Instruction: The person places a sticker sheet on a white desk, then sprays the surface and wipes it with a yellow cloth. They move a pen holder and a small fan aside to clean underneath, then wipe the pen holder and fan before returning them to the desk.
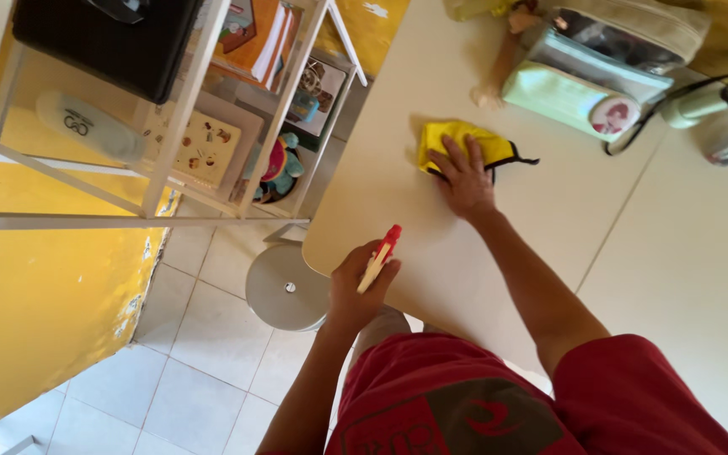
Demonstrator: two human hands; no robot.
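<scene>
yellow cloth under one hand, red sprayer in the other

yellow cloth [461,143] lies on the pale table [684,253], near the table's rounded end. the right hand [465,181] is pressed flat on the cloth. its fingers [452,156] are spread out wide and not curled, so it pushes down on the cloth and does not grab it. a thin black edge of the cloth sticks out on one side of the hand.

the left hand [360,282] is just past the table's edge, above the floor. its fingers are wrapped tight around a spray bottle [379,257] with a red top and a yellow trigger.

a round grey stool [284,291] stands on the white floor tiles beside the left hand. a white shelf [204,118] with books and toys is next to a yellow wall. a light green pouch [570,97] and a doll [503,59] lie farther up the table, well apart from the cloth.
</scene>
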